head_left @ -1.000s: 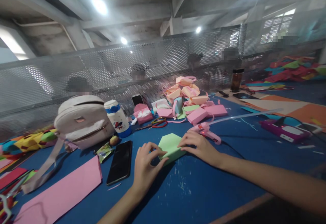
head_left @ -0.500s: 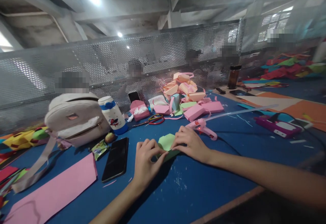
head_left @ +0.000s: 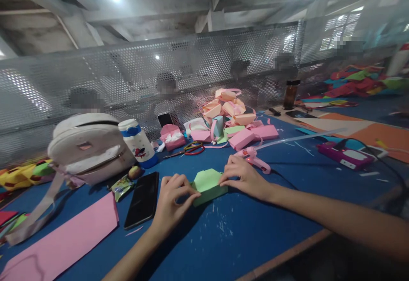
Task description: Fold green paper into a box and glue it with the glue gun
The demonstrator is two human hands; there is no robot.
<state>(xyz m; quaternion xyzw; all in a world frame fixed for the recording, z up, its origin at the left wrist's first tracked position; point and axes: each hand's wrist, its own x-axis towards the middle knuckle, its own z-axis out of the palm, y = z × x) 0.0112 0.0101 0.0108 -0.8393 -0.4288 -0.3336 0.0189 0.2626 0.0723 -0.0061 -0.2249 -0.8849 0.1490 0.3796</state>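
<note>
A small folded box of light green paper [head_left: 209, 186] rests on the blue table between my hands, its flap standing up at the back. My left hand [head_left: 174, 201] pinches the left end between thumb and fingers. At the right end, the thumb and fingertips of my right hand [head_left: 244, 178] are closed on the paper. Just behind the right hand lies a pink glue gun [head_left: 260, 164] with a long clear glue stick [head_left: 300, 138] in it. A black phone [head_left: 142, 200] is left of my left hand.
Pink paper [head_left: 70, 242], a pale backpack [head_left: 89, 149] and a bottle [head_left: 139, 144] stand or lie to the left. Scissors [head_left: 191, 148] and piled paper boxes [head_left: 241, 138] sit behind. A purple device [head_left: 345, 155] with a cable is right. A perforated metal screen [head_left: 128, 68] closes the back.
My hands have moved apart toward the box's two ends, the left one shifting left. More of the green front side now shows. The view has shifted slightly.
</note>
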